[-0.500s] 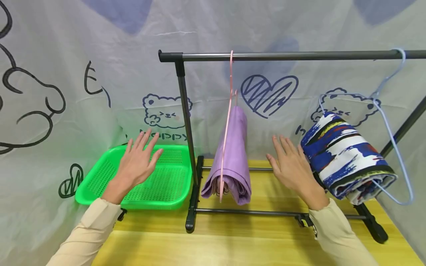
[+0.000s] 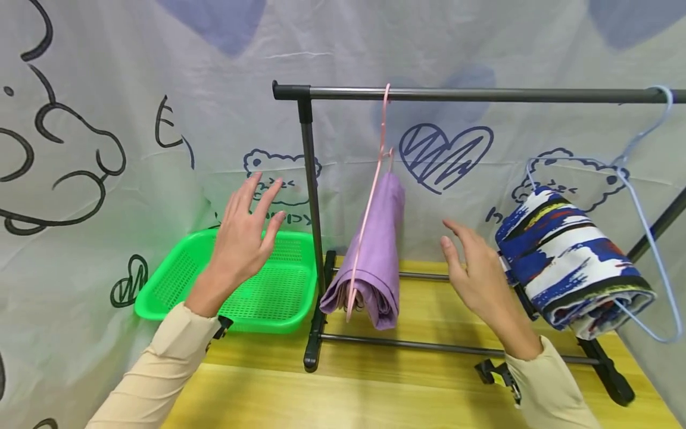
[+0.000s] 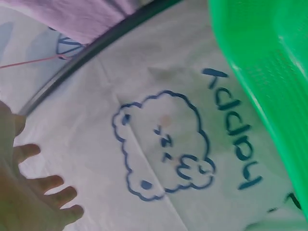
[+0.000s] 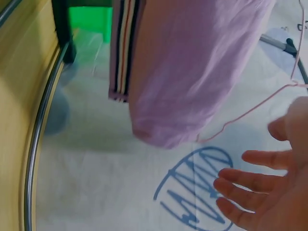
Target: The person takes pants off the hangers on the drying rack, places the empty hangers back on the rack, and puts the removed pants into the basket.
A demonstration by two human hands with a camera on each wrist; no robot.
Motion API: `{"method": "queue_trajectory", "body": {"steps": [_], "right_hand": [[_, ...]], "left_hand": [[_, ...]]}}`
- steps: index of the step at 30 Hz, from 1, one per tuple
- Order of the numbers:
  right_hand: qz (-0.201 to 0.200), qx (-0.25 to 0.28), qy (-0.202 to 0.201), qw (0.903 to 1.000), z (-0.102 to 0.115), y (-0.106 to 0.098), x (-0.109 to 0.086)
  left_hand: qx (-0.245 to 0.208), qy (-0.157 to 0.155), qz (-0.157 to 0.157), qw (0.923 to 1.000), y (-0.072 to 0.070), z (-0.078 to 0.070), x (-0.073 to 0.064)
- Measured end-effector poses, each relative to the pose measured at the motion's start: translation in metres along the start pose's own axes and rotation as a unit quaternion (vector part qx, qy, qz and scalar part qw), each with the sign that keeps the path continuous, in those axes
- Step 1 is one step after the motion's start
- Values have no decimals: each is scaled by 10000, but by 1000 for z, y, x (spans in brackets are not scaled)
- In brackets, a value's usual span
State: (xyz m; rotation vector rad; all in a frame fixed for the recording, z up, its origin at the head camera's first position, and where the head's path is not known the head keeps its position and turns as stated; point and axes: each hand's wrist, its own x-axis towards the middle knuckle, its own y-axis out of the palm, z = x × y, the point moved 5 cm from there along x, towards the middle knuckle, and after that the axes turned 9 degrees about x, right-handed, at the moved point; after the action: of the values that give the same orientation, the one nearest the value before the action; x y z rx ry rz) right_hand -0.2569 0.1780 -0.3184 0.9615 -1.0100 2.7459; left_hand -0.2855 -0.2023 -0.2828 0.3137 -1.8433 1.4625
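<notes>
My left hand (image 2: 241, 238) is raised in front of the green basket (image 2: 257, 325), fingers spread and holding nothing. A folded purple garment (image 2: 375, 250) hangs on a pink hanger (image 2: 365, 220) from the rack's top bar; in the right wrist view a striped band shows on the garment (image 4: 192, 72). My right hand (image 2: 479, 280) hovers between this garment and a blue, white and black patterned garment (image 2: 573, 256), its fingers loosely extended with nothing in them. The patterned garment hangs on a light blue hanger (image 2: 638, 185) at the right.
The dark metal rack (image 2: 482, 95) stands on a yellow wood-grain table (image 2: 375, 393), with lower bars near the tabletop. Behind it hangs a pale cloth (image 2: 354, 36) printed with bears and hearts. The basket sits beside the rack's left post.
My left hand has risen and moved right, its fingers bending slightly. The right hand has turned, thumb and index finger now apart. The whole head view has shifted slightly.
</notes>
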Motion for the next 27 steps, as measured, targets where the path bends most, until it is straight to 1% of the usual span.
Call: {"method": "queue_trajectory", "body": {"steps": [3, 5, 7, 9, 11, 13, 15, 18, 20, 22, 24, 27], "right_hand": [[-401, 607, -170, 9972, 9, -2, -1], [-487, 915, -195, 9944, 15, -1, -2], [-513, 1138, -131, 9921, 20, 0, -3], [-486, 1347, -57, 9897, 25, 2, -3], [-391, 1594, 33, 9864, 30, 3, -3], [-281, 1854, 72, 9822, 36, 5, -2], [-149, 2178, 131, 9758, 42, 6, -1], [6, 2641, 260, 9642, 51, 8, 1], [105, 2903, 402, 9560, 56, 9, 3], [222, 3184, 540, 9461, 62, 11, 5], [337, 3462, 653, 9353, 67, 14, 7], [482, 3835, 750, 9192, 74, 20, 12]], "left_hand": [[-164, 72, -636, 9978, -11, -14, 8], [-291, 90, -885, 9956, -17, -22, 14], [-380, 145, -1016, 9940, -22, -28, 21], [-361, 219, -1051, 9936, -26, -34, 28], [-279, 327, -1153, 9924, -29, -40, 34], [-124, 473, -1359, 9895, -32, -46, 40], [14, 630, -1708, 9833, -34, -51, 46], [179, 797, -2249, 9710, -38, -59, 57], [195, 874, -2537, 9631, -40, -63, 65], [134, 961, -2736, 9569, -42, -65, 71], [70, 1067, -2871, 9519, -43, -67, 77], [12, 1218, -2946, 9478, -43, -69, 85]]}}
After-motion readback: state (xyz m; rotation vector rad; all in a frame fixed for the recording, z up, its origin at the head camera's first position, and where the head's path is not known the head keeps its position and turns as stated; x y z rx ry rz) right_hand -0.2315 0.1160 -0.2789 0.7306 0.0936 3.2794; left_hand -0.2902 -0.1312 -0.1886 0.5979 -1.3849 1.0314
